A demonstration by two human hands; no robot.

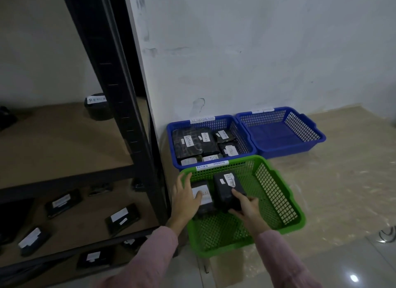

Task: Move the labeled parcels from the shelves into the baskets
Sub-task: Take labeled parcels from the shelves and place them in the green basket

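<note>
A flat parcel (206, 203) lies in the green basket (272, 192) under the left hand (186, 194), whose fingers (197, 195) rest straight and spread on it, grip released. Just beside it, the right hand (247, 211) has its grip clasped on the near end of a tilted parcel (226, 186) marked RETURN.

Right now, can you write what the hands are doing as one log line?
left hand: rests on flat parcel | right hand: grips RETURN parcel | where: green basket | shelf parcels: not yet moved
</note>
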